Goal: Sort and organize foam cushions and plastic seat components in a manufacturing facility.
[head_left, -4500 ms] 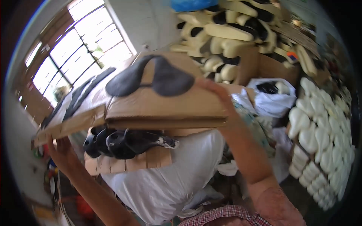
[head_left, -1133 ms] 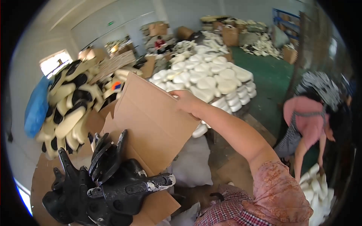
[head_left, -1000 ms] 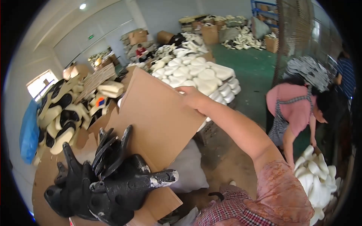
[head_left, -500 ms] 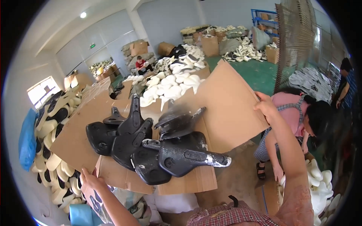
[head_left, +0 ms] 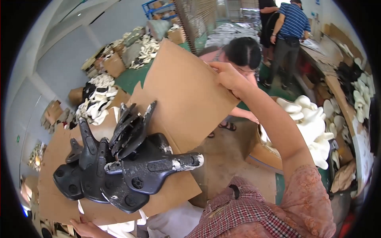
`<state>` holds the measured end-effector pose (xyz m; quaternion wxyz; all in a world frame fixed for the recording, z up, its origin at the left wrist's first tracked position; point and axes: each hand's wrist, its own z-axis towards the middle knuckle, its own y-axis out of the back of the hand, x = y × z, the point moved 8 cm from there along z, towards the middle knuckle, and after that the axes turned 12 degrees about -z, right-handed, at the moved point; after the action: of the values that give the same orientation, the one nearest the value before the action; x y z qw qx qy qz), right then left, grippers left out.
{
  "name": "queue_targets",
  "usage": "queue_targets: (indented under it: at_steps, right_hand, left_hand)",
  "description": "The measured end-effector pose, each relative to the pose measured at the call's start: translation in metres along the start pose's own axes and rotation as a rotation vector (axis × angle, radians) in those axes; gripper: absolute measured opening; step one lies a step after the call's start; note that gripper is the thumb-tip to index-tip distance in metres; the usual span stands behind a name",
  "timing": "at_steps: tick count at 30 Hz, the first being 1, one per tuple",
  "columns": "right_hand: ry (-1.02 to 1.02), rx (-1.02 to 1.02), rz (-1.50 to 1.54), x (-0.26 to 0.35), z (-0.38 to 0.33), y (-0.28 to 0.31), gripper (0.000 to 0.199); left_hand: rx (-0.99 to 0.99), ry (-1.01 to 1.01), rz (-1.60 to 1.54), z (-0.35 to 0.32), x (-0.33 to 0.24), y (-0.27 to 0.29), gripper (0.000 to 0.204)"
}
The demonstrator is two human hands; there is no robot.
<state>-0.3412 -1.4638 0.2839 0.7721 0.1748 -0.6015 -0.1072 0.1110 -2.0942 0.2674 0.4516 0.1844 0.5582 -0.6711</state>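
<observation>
I hold a large opened-out cardboard sheet by two edges. My right hand is closed on its raised upper-right edge, fingers curled over the rim. At the lower left, my left hand grips the near edge, partly cut off by the picture's lower side. On the cardboard lies a pile of black moulded paddle-shaped pieces with wide bodies and narrow necks. White residue marks some of them, most heavily the neck pointing right. Several thinner black pieces stand tilted on edge at the back of the pile.
Just beyond the cardboard a person bends down, one hand by a box heaped with white moulded pieces. Two people stand farther back by a long bench. Piles of white pieces and cartons line the left wall.
My view has swung to the right, and the cardboard with its black pieces now sits farther left. Both hands keep their hold. The dark pieces blurred before now show sharply, leaning on edge.
</observation>
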Motion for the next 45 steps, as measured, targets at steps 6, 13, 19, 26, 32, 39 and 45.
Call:
queue_targets:
  at_steps: [6,13,19,26,32,39,45]
  right_hand:
    - [-0.037,-0.143,0.122,0.014,-0.055,0.019,0.059]
    - [-0.099,-0.262,0.171,0.035,-0.114,0.04,0.058]
    - [-0.089,-0.36,0.136,0.042,-0.174,0.075,0.057]
    - [-0.1,-0.592,0.106,0.045,-0.285,0.156,0.064]
    - [-0.044,-0.68,0.123,0.022,-0.416,0.232,0.065]
    - [-0.067,-0.824,0.121,0.021,-0.569,0.286,0.064]
    - [-0.162,-1.149,-0.053,0.031,-0.697,0.282,0.072]
  left_hand:
    - [0.25,0.014,-0.094,0.026,0.049,-0.042,0.037]
    - [0.251,-0.056,-0.267,-0.01,0.031,-0.076,0.028]
    - [0.43,-0.001,-0.1,0.033,0.087,-0.105,0.035]
    - [0.575,-0.282,0.056,-0.01,0.013,-0.118,0.04]
    - [0.621,0.279,-0.449,-0.152,0.004,-0.128,0.033]
    - [0.75,0.571,-0.585,-0.303,-0.034,-0.132,0.03]
    - [0.848,0.769,-0.657,-0.4,-0.027,-0.116,0.028]
